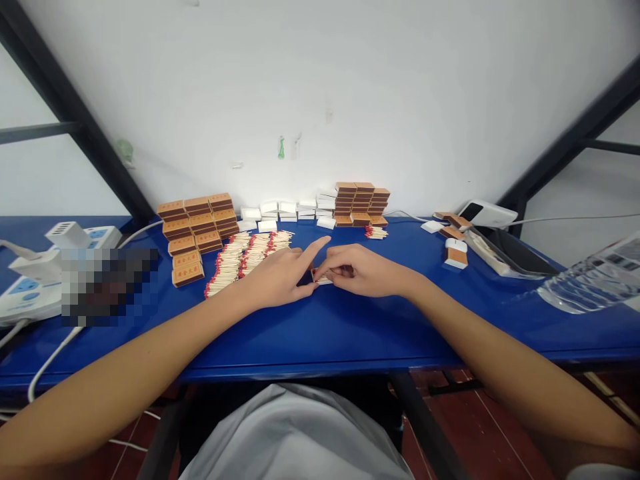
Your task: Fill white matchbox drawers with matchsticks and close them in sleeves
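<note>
My left hand [280,277] and my right hand [357,270] meet at the middle of the blue table [350,333]. Between their fingertips is a small matchbox [321,279], mostly hidden. The left hand pinches it with thumb and fingers while its index finger points up and right. My right hand's fingers curl round the box's other end. A spread of loose red-tipped matches [245,259] lies just left of and behind the left hand.
Stacks of brown matchboxes [197,227] stand back left and another stack [361,203] back centre, with white inner trays [285,212] between. A few matches [375,232] lie by the centre stack. Power strips [55,263] sit far left; a phone [520,257], a white device [487,213] and a plastic bottle [590,280] right.
</note>
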### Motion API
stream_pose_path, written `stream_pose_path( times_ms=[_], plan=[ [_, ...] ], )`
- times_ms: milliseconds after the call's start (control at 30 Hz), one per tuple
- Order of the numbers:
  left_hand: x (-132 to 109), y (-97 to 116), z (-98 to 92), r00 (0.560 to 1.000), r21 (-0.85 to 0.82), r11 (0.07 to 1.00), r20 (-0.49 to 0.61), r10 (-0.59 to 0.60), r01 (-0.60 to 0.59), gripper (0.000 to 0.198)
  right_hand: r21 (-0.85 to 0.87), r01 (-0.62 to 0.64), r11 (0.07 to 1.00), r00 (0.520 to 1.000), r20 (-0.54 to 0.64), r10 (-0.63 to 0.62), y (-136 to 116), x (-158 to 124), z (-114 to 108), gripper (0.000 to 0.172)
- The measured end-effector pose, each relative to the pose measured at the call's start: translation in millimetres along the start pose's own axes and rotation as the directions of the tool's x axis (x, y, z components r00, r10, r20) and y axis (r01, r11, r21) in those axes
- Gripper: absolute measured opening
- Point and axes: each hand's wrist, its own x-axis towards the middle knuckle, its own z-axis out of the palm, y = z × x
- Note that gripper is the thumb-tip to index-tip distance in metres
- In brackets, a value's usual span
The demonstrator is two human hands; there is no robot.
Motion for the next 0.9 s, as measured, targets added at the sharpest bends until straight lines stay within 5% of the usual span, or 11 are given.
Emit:
stream_pose_path(
  times_ms=[900],
  plan=[
    [-0.5,3.5,-1.6,1.000,0.001,1.000,0.014,-0.020,0.020,0.090,-0.120,-0.056,0.991,0.998,-0.028,0.053,4.7,-1.9,-3.1,0.037]
  ],
)
